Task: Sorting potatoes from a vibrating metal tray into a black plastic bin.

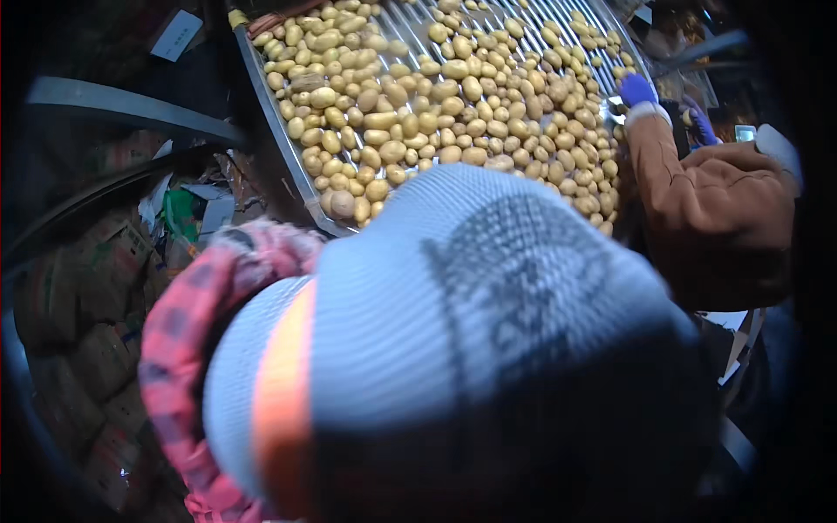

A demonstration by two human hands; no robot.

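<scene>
My left hand (418, 314), in a grey knit glove with an orange band at the cuff, is raised very close to the camera. It covers much of the lower view, blurred, and its fingers are lost in dark shadow. A pink and dark checked sleeve (170, 366) shows around the cuff. My right hand is out of view. Beyond the glove, many yellow potatoes (392, 151) lie spread over a metal roller conveyor (497, 19). The glove hides the conveyor's near part.
At right, a person in a brown jacket (713, 216) reaches a purple-gloved hand (635, 90) to the potatoes' edge. A metal side rail (274, 124) borders the conveyor. Cardboard boxes (98, 366) lie low at left, below a curved metal bar (131, 104).
</scene>
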